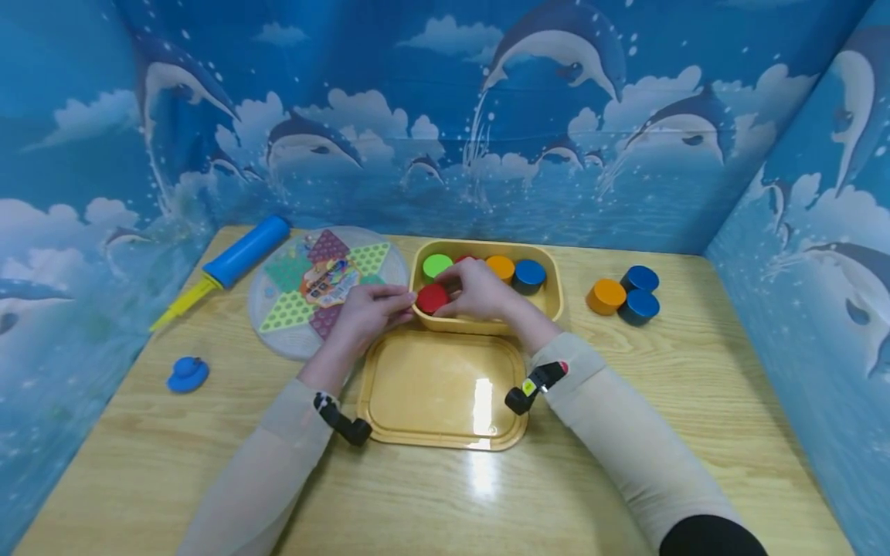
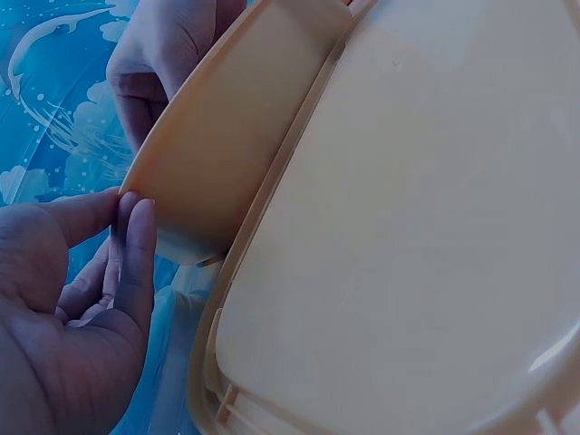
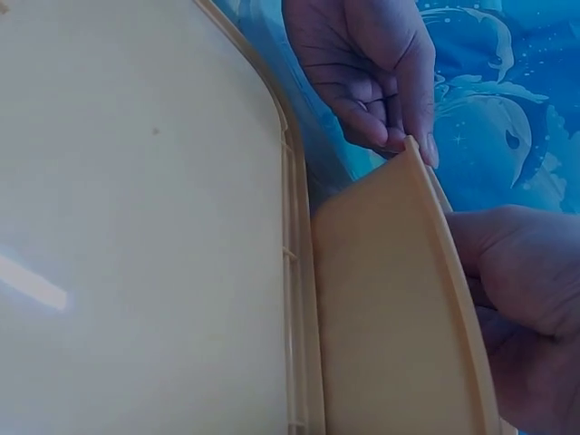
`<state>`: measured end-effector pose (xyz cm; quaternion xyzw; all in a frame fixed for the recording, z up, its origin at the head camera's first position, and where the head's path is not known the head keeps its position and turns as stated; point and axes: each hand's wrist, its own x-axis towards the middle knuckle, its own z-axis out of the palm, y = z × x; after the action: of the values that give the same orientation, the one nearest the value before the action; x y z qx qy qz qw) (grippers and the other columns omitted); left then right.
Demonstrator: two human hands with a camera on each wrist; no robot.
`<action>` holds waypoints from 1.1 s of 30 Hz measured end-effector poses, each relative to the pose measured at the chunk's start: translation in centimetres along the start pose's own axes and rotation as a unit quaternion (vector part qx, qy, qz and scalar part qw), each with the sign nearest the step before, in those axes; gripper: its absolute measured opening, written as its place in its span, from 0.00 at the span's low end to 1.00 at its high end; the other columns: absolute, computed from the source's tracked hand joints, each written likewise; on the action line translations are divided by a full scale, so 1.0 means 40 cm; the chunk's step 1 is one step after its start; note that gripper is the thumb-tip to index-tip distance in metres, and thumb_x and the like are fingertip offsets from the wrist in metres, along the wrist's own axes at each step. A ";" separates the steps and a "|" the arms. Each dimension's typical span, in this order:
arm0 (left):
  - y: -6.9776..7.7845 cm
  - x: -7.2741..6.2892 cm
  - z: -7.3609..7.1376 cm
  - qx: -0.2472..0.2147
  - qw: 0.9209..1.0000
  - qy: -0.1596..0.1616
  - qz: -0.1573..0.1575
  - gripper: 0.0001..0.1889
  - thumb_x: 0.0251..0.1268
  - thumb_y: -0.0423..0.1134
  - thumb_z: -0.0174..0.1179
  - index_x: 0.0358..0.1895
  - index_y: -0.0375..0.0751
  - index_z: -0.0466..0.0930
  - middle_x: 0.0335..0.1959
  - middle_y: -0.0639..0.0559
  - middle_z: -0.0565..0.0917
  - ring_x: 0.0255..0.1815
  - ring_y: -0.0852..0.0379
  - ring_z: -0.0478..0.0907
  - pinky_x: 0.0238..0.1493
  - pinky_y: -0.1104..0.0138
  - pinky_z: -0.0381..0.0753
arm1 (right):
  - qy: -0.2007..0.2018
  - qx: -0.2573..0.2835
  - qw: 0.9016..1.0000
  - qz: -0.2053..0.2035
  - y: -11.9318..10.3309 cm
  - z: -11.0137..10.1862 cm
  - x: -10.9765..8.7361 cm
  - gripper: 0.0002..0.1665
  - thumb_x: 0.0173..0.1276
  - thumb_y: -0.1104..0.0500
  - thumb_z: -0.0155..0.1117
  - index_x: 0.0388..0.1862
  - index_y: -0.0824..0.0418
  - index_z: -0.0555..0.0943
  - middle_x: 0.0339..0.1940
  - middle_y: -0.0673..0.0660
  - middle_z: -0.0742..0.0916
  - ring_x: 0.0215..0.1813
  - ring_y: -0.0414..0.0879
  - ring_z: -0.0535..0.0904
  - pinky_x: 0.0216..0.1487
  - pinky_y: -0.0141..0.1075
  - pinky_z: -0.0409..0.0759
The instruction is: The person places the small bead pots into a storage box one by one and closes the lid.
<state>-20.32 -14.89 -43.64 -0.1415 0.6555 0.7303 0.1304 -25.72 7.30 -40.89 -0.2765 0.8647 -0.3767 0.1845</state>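
A yellow plastic box (image 1: 556, 303) stands at the back of the table with several coloured round blocks inside. My left hand (image 1: 373, 310) pinches the box's left front corner; thumb and fingertips meet at the rim (image 2: 136, 168) in the left wrist view. My right hand (image 1: 480, 292) reaches down into the box and grips a red round block (image 1: 433, 298) at its left front end. Its fingers are hidden behind the box wall (image 3: 390, 290) in the right wrist view. Beside that lie a green block (image 1: 436, 266), an orange block (image 1: 501, 268) and a blue block (image 1: 529, 276).
The matching yellow lid (image 1: 431, 390) lies flat just in front of the box. An orange block (image 1: 606, 296) and two blue blocks (image 1: 639, 306) sit to the right. Leftward are a round star-patterned game board (image 1: 288, 310), a blue-and-yellow pump (image 1: 243, 255) and a small blue object (image 1: 188, 374).
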 end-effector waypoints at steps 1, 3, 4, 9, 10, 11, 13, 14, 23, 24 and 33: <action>0.000 0.000 -0.001 -0.001 1.000 0.000 -0.001 0.17 0.73 0.29 0.69 0.60 0.24 0.82 0.48 0.39 0.84 0.38 0.56 0.87 0.48 0.64 0.92 | -0.002 0.004 1.000 -0.001 -0.002 -0.001 -0.002 0.32 0.64 0.62 0.83 0.65 0.68 0.83 0.55 0.58 0.88 0.53 0.49 0.88 0.55 0.37 0.89; -0.001 0.001 -0.002 -0.003 1.000 0.001 -0.004 0.17 0.73 0.29 0.69 0.60 0.25 0.82 0.48 0.39 0.84 0.38 0.56 0.87 0.48 0.64 0.92 | -0.003 0.012 1.000 0.001 -0.005 -0.005 -0.006 0.32 0.64 0.62 0.83 0.66 0.68 0.83 0.56 0.58 0.88 0.55 0.49 0.87 0.57 0.37 0.89; -0.002 0.001 -0.002 -0.004 1.000 0.000 -0.005 0.17 0.73 0.29 0.69 0.60 0.25 0.82 0.48 0.39 0.85 0.38 0.56 0.87 0.48 0.64 0.92 | -0.004 0.018 1.000 0.003 -0.007 -0.008 -0.010 0.33 0.64 0.63 0.83 0.67 0.68 0.82 0.56 0.59 0.88 0.56 0.50 0.87 0.58 0.38 0.89; -0.004 0.000 0.000 0.000 1.000 0.004 -0.009 0.18 0.73 0.30 0.69 0.61 0.26 0.82 0.48 0.40 0.85 0.37 0.56 0.88 0.48 0.64 0.92 | -0.001 0.025 1.000 0.009 -0.016 -0.028 -0.036 0.36 0.65 0.61 0.82 0.69 0.69 0.80 0.60 0.61 0.87 0.61 0.52 0.84 0.63 0.42 0.86; -0.004 -0.001 0.000 0.003 1.000 0.004 -0.007 0.18 0.73 0.30 0.69 0.61 0.26 0.82 0.48 0.40 0.85 0.37 0.56 0.88 0.48 0.64 0.92 | 0.002 0.026 1.000 0.009 -0.018 -0.034 -0.042 0.36 0.65 0.61 0.82 0.69 0.69 0.80 0.61 0.62 0.87 0.62 0.53 0.84 0.64 0.42 0.86; -0.004 -0.001 0.001 0.005 1.000 0.005 -0.005 0.18 0.73 0.30 0.69 0.61 0.26 0.82 0.47 0.40 0.85 0.37 0.56 0.88 0.48 0.64 0.92 | 0.005 0.027 1.000 0.008 -0.020 -0.039 -0.049 0.36 0.66 0.61 0.82 0.69 0.70 0.79 0.61 0.63 0.87 0.62 0.55 0.84 0.64 0.43 0.86; -0.004 -0.002 0.002 0.004 1.000 0.005 -0.001 0.18 0.73 0.29 0.69 0.61 0.25 0.82 0.47 0.40 0.85 0.37 0.56 0.87 0.48 0.64 0.92 | 0.013 0.032 0.999 0.005 -0.023 -0.051 -0.063 0.35 0.66 0.61 0.81 0.69 0.71 0.79 0.61 0.66 0.86 0.63 0.57 0.84 0.64 0.44 0.86; -0.004 -0.002 0.002 0.004 1.000 0.004 0.002 0.18 0.73 0.29 0.69 0.61 0.24 0.81 0.46 0.40 0.85 0.37 0.56 0.87 0.48 0.64 0.92 | 0.017 0.035 0.999 0.003 -0.024 -0.057 -0.072 0.35 0.67 0.61 0.81 0.69 0.72 0.79 0.62 0.67 0.86 0.63 0.58 0.84 0.64 0.44 0.86; -0.004 -0.002 0.002 -0.007 1.000 0.004 0.002 0.18 0.73 0.28 0.68 0.61 0.24 0.81 0.44 0.42 0.86 0.37 0.56 0.87 0.47 0.64 0.92 | 0.056 0.034 0.998 0.007 -0.025 -0.120 -0.169 0.34 0.68 0.60 0.80 0.69 0.69 0.79 0.63 0.65 0.85 0.64 0.60 0.82 0.65 0.48 0.85; -0.004 -0.001 0.001 -0.008 1.000 0.003 0.001 0.18 0.73 0.29 0.68 0.61 0.24 0.81 0.44 0.42 0.86 0.37 0.56 0.87 0.48 0.64 0.92 | 0.059 0.036 0.998 0.006 -0.021 -0.126 -0.180 0.34 0.68 0.60 0.80 0.70 0.69 0.79 0.64 0.65 0.85 0.64 0.60 0.82 0.66 0.49 0.85; -0.005 0.002 0.001 -0.002 1.000 0.004 -0.004 0.18 0.73 0.30 0.69 0.61 0.24 0.81 0.43 0.42 0.86 0.37 0.56 0.87 0.49 0.64 0.92 | 0.092 0.024 0.995 0.015 0.025 -0.174 -0.272 0.34 0.68 0.60 0.80 0.70 0.67 0.80 0.64 0.63 0.85 0.64 0.60 0.82 0.66 0.51 0.84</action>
<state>-20.32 -14.82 -43.84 -0.1468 0.6542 0.7304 0.1304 -21.23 18.40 -35.91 -0.2233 0.8725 -0.4187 0.1162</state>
